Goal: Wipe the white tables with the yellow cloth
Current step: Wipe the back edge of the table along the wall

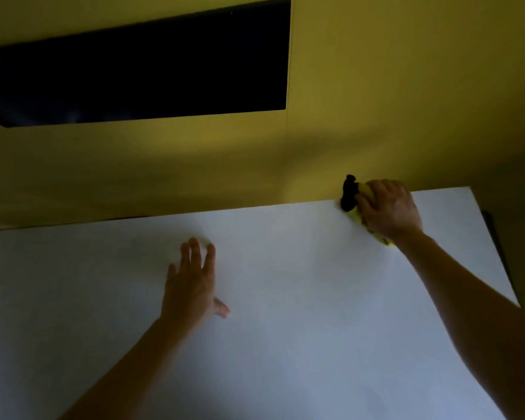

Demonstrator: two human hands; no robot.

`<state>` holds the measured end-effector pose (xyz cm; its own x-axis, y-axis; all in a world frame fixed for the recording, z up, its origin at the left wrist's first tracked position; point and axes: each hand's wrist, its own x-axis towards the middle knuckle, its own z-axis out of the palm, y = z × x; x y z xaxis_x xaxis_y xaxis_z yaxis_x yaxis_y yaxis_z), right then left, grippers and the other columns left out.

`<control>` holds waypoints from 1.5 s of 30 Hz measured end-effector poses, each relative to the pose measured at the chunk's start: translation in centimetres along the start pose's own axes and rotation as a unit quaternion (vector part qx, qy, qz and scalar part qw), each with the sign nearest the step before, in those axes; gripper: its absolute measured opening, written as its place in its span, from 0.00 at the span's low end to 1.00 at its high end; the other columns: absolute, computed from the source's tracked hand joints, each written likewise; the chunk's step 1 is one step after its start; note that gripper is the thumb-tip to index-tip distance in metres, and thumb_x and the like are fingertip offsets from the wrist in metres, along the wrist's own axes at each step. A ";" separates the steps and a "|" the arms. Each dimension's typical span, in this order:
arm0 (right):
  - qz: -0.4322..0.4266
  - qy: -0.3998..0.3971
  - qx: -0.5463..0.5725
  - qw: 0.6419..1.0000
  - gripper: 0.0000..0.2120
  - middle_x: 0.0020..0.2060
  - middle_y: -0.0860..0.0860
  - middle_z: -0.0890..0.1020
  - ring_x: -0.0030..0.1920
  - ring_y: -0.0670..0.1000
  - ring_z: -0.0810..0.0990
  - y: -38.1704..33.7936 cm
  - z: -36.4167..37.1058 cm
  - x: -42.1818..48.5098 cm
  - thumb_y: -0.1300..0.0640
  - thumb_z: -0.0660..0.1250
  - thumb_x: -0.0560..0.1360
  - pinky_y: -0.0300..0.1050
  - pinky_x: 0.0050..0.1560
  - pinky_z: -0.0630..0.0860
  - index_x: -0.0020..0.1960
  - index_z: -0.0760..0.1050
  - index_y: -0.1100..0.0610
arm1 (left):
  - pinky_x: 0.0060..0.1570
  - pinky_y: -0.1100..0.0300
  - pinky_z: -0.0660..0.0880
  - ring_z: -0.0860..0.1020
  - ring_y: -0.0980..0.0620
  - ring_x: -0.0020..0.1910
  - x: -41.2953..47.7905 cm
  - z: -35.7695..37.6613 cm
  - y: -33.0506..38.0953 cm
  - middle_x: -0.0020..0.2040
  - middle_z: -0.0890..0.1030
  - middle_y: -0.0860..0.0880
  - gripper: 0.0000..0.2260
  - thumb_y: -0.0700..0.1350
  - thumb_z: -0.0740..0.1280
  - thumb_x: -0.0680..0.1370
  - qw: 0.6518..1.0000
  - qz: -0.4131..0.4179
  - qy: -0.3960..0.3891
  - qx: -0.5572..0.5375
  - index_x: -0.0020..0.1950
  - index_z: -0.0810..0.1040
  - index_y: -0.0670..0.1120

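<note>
Head view, looking down and forward across a white worktop (285, 344) that meets a yellow wall (376, 101) at its far edge. A dark rectangular panel (134, 71) is set in the wall at far left; whether it is a window or a recess cannot be told.

The right hand (388, 207) lies at the far right of the worktop, close to its corner, with the fingers curled over a bunched yellow cloth (354, 217). The cloth shows between the fingers and again below the wrist, pressed against the surface. A black part (349, 192) sticks out just beyond the fingertips, touching the line where worktop and wall meet. It may be a trim or a second layer of the cloth, but the picture is too dim to say. Bunching the cloth under the palm probably lets the person bear down on it while reaching into the far edge.

The left hand (191, 286) is near the middle of the worktop, palm down, fingers straight and spread, thumb out to the right, holding nothing. Whether it rests on the surface or hovers just above it is unclear. Its placement suggests a brace for the body during the long reach.

No container is in view. The wiping appears to be under way along the far edge, and much of the surface nearer the person likely remains to be covered.
</note>
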<state>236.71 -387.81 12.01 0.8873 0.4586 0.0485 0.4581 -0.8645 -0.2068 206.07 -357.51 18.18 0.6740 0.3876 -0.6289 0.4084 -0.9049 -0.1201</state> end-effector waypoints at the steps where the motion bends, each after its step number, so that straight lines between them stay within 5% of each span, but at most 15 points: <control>1: 0.018 0.004 -0.030 0.999 0.19 0.45 0.61 0.82 0.49 0.66 0.79 -0.3 0.0 0.0 0.43 0.59 0.81 0.60 0.57 0.75 0.51 0.80 0.58 | 0.84 0.36 0.58 0.42 0.34 0.87 0.0 0.0 0.0 0.87 0.36 0.35 0.68 0.74 0.77 0.68 1.000 0.001 0.002 0.000 0.87 0.34 0.45; 5: -0.072 -0.073 -0.021 0.994 0.15 0.42 0.55 0.84 0.46 0.63 0.83 -13.6 2.2 0.4 0.42 0.63 0.81 0.55 0.50 0.76 0.48 0.83 0.49 | 0.83 0.35 0.58 0.41 0.33 0.87 -0.1 -0.1 0.2 0.87 0.37 0.35 0.69 0.71 0.79 0.68 1.000 0.004 0.001 -0.011 0.87 0.35 0.45; 10: -0.108 -0.135 0.037 0.984 0.22 0.57 0.57 0.84 0.60 0.62 0.80 -29.5 4.3 -1.3 0.40 0.55 0.85 0.59 0.65 0.70 0.61 0.78 0.55 | 0.83 0.35 0.59 0.42 0.34 0.87 -0.2 0.3 0.3 0.87 0.38 0.36 0.69 0.71 0.80 0.67 1.000 -0.009 0.017 -0.011 0.88 0.37 0.46; 13: -0.142 -0.115 0.068 0.981 0.21 0.55 0.57 0.84 0.59 0.62 0.80 -23.9 3.8 -0.8 0.38 0.57 0.83 0.57 0.61 0.73 0.58 0.78 0.54 | 0.83 0.35 0.59 0.42 0.34 0.87 -0.1 0.2 0.0 0.87 0.37 0.35 0.69 0.71 0.80 0.67 1.000 0.007 0.006 -0.009 0.88 0.37 0.45; 16: -0.069 -0.061 0.035 0.995 0.24 0.48 0.60 0.83 0.53 0.66 0.81 -11.1 2.4 -0.1 0.37 0.55 0.82 0.59 0.56 0.75 0.54 0.78 0.55 | 0.83 0.33 0.58 0.41 0.33 0.87 0.0 0.3 -0.1 0.87 0.36 0.35 0.69 0.71 0.80 0.67 1.000 0.009 0.014 -0.018 0.87 0.36 0.45; 20: 0.051 -0.066 -0.049 0.995 0.30 0.56 0.63 0.82 0.60 0.66 0.78 1.3 -0.4 0.3 0.36 0.50 0.81 0.62 0.68 0.71 0.59 0.78 0.58 | 0.82 0.33 0.59 0.42 0.33 0.87 0.0 0.9 0.0 0.87 0.38 0.34 0.69 0.72 0.79 0.67 0.999 0.016 0.037 -0.012 0.87 0.36 0.45; 23: 0.076 -0.069 -0.073 0.992 0.31 0.54 0.64 0.82 0.59 0.67 0.78 -4.3 1.0 0.3 0.38 0.48 0.80 0.63 0.67 0.71 0.56 0.78 0.60 | 0.83 0.33 0.59 0.42 0.32 0.87 0.1 0.7 0.1 0.87 0.38 0.34 0.69 0.71 0.80 0.67 0.999 0.019 0.031 -0.013 0.87 0.36 0.44; 30: -0.141 -0.173 -0.002 0.975 0.22 0.60 0.57 0.82 0.63 0.62 0.78 -26.4 3.3 -0.4 0.39 0.54 0.86 0.58 0.63 0.71 0.63 0.76 0.55 | 0.82 0.32 0.59 0.41 0.31 0.87 0.2 0.3 0.5 0.87 0.37 0.34 0.68 0.70 0.80 0.68 1.000 -0.005 -0.002 0.008 0.87 0.36 0.44; 34: -0.163 -0.157 0.041 0.973 0.23 0.57 0.57 0.83 0.61 0.62 0.79 -16.8 2.1 0.7 0.35 0.56 0.84 0.57 0.60 0.73 0.61 0.76 0.53 | 0.82 0.32 0.60 0.42 0.31 0.87 0.2 -1.0 1.5 0.87 0.36 0.34 0.67 0.67 0.80 0.71 0.998 -0.034 -0.047 0.022 0.87 0.35 0.43; 37: -0.041 -0.106 0.013 0.993 0.28 0.50 0.60 0.83 0.55 0.65 0.81 -1.8 -0.2 1.6 0.32 0.52 0.81 0.59 0.56 0.77 0.53 0.77 0.55 | 0.81 0.28 0.58 0.42 0.31 0.87 -0.2 -2.1 5.1 0.86 0.37 0.34 0.67 0.65 0.81 0.71 0.998 -0.040 -0.040 0.025 0.87 0.33 0.43; 40: 0.039 -0.032 -0.050 0.997 0.30 0.44 0.63 0.81 0.48 0.68 0.80 9.4 -2.3 1.4 0.35 0.51 0.84 0.65 0.54 0.77 0.47 0.76 0.59 | 0.83 0.31 0.56 0.40 0.37 0.88 -0.7 -3.2 10.9 0.88 0.35 0.40 0.71 0.67 0.83 0.67 0.999 0.041 -0.006 -0.036 0.87 0.31 0.51; 42: 0.079 -0.038 -0.095 0.992 0.28 0.47 0.62 0.83 0.51 0.66 0.81 8.8 -2.0 1.5 0.39 0.50 0.83 0.65 0.61 0.75 0.50 0.79 0.59 | 0.83 0.32 0.55 0.39 0.39 0.88 -0.1 -4.1 14.8 0.88 0.35 0.42 0.71 0.68 0.83 0.66 0.995 0.086 0.018 -0.038 0.87 0.31 0.52; 45: 0.002 -0.118 -0.073 0.990 0.29 0.52 0.57 0.84 0.55 0.62 0.81 0.1 -0.9 1.7 0.39 0.46 0.81 0.60 0.64 0.72 0.55 0.81 0.53 | 0.84 0.32 0.54 0.39 0.38 0.88 1.1 -5.6 19.1 0.88 0.36 0.42 0.72 0.69 0.83 0.65 0.995 0.094 0.025 -0.027 0.87 0.32 0.50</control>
<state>238.34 -387.26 12.97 0.8600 0.4754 -0.1857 0.4725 -0.8791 -0.0622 218.05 -373.40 19.47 0.7707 0.2215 -0.5975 0.3036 -0.9520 0.0387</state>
